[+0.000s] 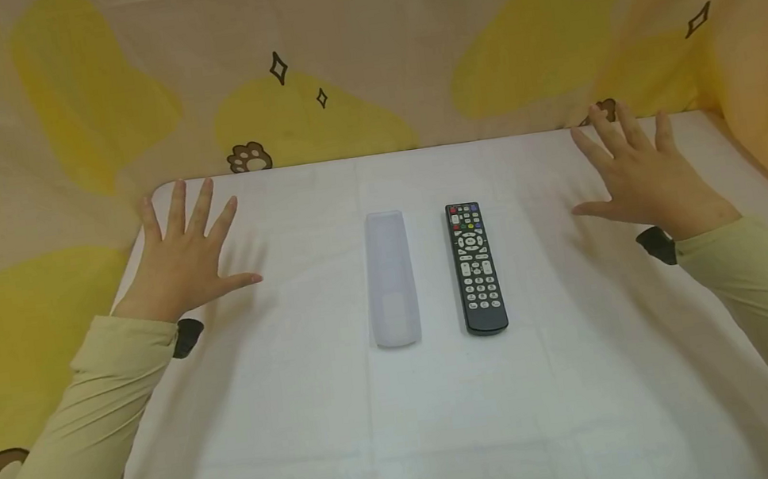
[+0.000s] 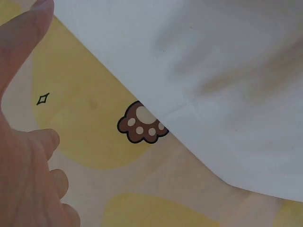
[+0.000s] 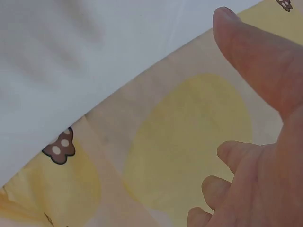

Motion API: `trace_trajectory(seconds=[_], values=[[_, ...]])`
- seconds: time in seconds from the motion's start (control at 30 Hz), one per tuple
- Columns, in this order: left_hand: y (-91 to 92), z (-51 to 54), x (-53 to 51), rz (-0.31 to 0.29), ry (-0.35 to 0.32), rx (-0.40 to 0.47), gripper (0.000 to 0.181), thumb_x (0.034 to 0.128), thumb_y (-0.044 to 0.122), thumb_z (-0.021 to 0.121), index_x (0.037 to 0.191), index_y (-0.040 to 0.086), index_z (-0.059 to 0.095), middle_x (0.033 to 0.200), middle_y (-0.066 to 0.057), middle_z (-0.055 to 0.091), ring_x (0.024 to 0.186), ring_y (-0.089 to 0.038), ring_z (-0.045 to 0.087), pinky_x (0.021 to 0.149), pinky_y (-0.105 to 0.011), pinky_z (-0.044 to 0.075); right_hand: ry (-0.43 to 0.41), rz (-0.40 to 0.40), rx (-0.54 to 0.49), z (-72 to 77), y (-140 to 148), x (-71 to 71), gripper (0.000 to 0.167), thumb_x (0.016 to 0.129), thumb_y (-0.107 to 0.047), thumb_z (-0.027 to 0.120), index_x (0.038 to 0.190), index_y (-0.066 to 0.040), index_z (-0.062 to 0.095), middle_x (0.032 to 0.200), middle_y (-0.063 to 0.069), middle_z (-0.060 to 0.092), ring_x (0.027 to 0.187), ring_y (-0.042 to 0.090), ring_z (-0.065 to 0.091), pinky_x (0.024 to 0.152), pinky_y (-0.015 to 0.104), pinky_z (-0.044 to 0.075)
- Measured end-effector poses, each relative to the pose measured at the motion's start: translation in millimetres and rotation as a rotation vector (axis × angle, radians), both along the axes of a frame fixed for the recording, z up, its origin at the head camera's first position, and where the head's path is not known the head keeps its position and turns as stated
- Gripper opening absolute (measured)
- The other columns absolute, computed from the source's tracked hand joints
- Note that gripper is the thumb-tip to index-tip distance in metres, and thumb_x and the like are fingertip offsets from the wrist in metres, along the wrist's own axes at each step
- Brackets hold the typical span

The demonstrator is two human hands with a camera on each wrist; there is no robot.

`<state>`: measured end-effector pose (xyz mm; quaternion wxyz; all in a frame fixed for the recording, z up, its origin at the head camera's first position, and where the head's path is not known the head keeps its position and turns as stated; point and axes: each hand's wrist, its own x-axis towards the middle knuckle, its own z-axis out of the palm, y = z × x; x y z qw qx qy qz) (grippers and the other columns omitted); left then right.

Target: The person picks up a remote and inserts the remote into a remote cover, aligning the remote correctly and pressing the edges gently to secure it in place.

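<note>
A black remote control (image 1: 477, 268) with light buttons and a few coloured ones lies face up on the white table. To its left, apart from it, lies a translucent whitish remote cover (image 1: 390, 279), long and narrow. My left hand (image 1: 182, 264) is held above the table's left side, fingers spread, holding nothing. Over the right side my right hand (image 1: 645, 175) hovers the same way, fingers straight and apart. The remote is nearer to the right hand, the cover nearer to the left. Both wrist views show only the hands, table edge and cloth.
The white tabletop (image 1: 448, 407) has faint crease lines and rounded far corners. Behind and beside it hangs a beige and yellow patterned cloth (image 1: 358, 27) with paw prints and small stars. Shadows of both arms fall on the table.
</note>
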<state>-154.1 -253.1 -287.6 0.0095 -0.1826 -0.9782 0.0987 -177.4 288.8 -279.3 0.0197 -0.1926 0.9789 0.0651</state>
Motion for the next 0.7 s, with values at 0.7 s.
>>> trace_trajectory(seconds=[0.7], values=[[39.6,-24.1,8.5,-0.063,-0.145,0.295,0.085,0.0898,0.039,0.063,0.147,-0.005,0.018,0.152,-0.028,0.010,0.138,-0.045,0.013,0.106,-0.062,0.020,0.000,0.033,-0.130,-8.8,-26.5,13.3,0.083,0.087,-0.033,0.068,0.146,0.004,0.024,0.150,0.028,0.018,0.135,0.047,0.020,0.107,0.064,0.010]])
